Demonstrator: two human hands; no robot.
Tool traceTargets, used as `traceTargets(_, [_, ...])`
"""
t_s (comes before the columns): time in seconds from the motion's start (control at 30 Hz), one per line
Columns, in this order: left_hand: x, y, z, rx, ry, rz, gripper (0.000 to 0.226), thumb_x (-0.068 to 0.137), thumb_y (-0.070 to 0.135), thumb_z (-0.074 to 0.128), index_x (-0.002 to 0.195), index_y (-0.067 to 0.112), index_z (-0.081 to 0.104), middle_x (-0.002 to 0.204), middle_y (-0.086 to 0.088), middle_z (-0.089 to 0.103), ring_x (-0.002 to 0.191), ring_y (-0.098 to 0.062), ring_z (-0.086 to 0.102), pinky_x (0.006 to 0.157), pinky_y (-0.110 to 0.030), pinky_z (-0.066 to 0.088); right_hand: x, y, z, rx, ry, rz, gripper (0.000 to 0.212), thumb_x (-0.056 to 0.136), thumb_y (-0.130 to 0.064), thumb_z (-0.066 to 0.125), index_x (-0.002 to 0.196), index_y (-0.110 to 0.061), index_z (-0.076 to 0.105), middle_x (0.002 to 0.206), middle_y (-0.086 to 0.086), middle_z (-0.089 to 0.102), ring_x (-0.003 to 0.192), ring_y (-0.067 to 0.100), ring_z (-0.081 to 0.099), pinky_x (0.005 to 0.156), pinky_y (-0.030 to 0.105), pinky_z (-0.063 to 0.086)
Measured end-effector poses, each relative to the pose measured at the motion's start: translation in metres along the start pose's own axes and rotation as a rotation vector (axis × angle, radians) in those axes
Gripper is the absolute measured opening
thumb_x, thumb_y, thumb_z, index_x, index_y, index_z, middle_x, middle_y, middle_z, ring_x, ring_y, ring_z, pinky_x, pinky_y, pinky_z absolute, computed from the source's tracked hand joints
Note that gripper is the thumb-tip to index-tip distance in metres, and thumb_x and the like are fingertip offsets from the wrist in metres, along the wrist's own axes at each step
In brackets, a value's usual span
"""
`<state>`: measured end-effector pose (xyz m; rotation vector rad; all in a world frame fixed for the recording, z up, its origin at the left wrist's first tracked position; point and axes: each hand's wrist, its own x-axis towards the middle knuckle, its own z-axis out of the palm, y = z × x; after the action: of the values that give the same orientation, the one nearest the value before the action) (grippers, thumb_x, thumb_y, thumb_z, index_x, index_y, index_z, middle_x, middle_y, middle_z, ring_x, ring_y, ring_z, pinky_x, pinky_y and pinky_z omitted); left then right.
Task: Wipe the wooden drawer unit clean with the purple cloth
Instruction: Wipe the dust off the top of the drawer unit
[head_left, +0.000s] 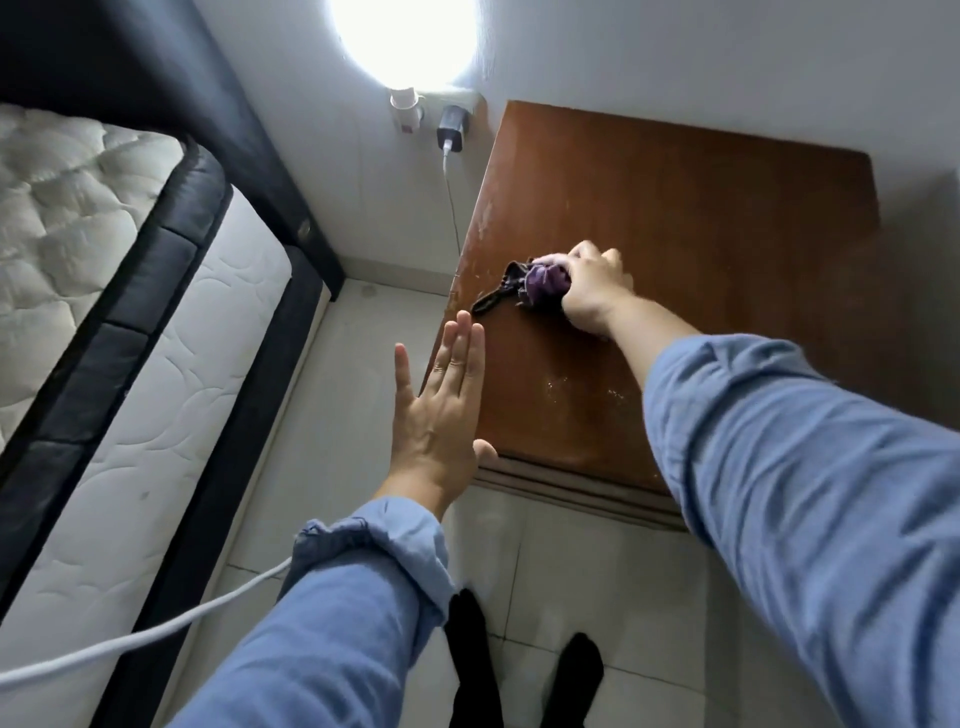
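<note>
The wooden drawer unit (691, 218) stands against the white wall, seen from above, its brown top scuffed along the left side. My right hand (592, 291) presses a bunched purple cloth (540, 283) onto the top near the left edge; a dark strip of the cloth trails toward that edge. My left hand (441, 410) is flat with fingers spread, held over the unit's front left corner, its thumb at the front edge. It holds nothing.
A bed with a white quilted mattress (78, 234) and black frame fills the left. A wall socket holds a black charger (453, 129) whose white cable hangs beside the unit. Another white cable (130, 634) crosses the tiled floor. My dark-socked feet (519, 670) stand below.
</note>
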<state>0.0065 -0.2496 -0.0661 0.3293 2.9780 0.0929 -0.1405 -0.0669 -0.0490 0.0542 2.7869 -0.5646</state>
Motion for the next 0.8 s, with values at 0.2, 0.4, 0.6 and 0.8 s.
traceTargets(0.2, [-0.003, 0.004, 0.007, -0.074, 0.01, -0.05, 0.134, 0.074, 0.044, 0.075, 0.139, 0.011, -0.037, 0.152, -0.002, -0.031, 0.143, -0.015, -0.023, 0.113, -0.055, -0.018, -0.053, 0.009, 0.04, -0.039, 0.068, -0.125, 0.059, 0.084, -0.008, 0.047, 0.127, -0.049, 0.052, 0.125, -0.004, 0.045, 0.117, 0.026, 0.038, 0.099, 0.037, 0.032])
traceTargets(0.4, [-0.001, 0.011, 0.001, -0.032, -0.04, -0.133, 0.129, 0.077, 0.04, 0.074, 0.139, 0.009, -0.034, 0.148, -0.003, -0.037, 0.139, -0.011, -0.027, 0.11, -0.055, -0.019, -0.134, 0.021, 0.067, -0.028, -0.011, -0.221, 0.055, 0.08, -0.009, 0.055, 0.117, -0.049, 0.059, 0.12, -0.007, 0.046, 0.114, 0.022, 0.038, 0.098, 0.034, 0.029])
traceTargets(0.6, [-0.023, 0.049, 0.005, 0.031, -0.063, -0.073, 0.12, 0.084, 0.027, 0.066, 0.137, 0.009, -0.041, 0.144, -0.003, -0.045, 0.132, -0.015, -0.039, 0.106, -0.053, -0.028, -0.182, 0.043, 0.055, 0.077, -0.179, -0.17, 0.036, 0.082, -0.016, 0.058, 0.111, -0.035, 0.066, 0.114, -0.006, 0.048, 0.111, 0.024, 0.042, 0.093, 0.036, 0.037])
traceTargets(0.8, [-0.013, 0.095, -0.002, 0.018, -0.085, 0.048, 0.12, 0.083, 0.043, 0.066, 0.14, 0.01, -0.034, 0.147, -0.003, -0.04, 0.136, -0.014, -0.034, 0.111, -0.054, -0.021, -0.113, 0.078, -0.027, 0.3, 0.025, -0.048, 0.039, 0.082, -0.005, 0.052, 0.112, -0.024, 0.067, 0.111, 0.006, 0.053, 0.108, 0.032, 0.052, 0.101, 0.044, 0.042])
